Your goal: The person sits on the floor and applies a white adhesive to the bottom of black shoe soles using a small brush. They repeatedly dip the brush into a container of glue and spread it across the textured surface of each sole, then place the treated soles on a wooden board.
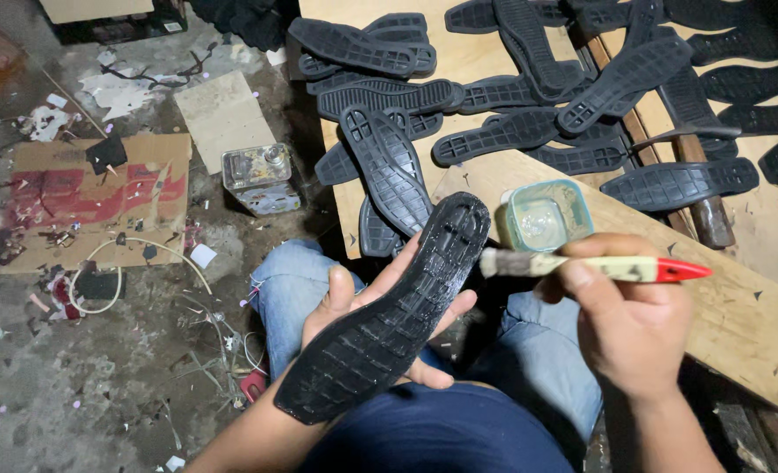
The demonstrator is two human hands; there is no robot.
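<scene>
— Head view: where's the black shoe sole (387, 311)?

— Over the lap, resting on the left hand (373, 322), fingers cupped beneath. The right hand (627, 317) is clamped on a brush (582, 265), bristles at the sole's upper end.

— How would it handle?

— Light and bendy, I'd judge; support it under the middle. Its long axis runs diagonally, one end toward the wooden desk (739, 315), by the glue tub (544, 214).
</scene>
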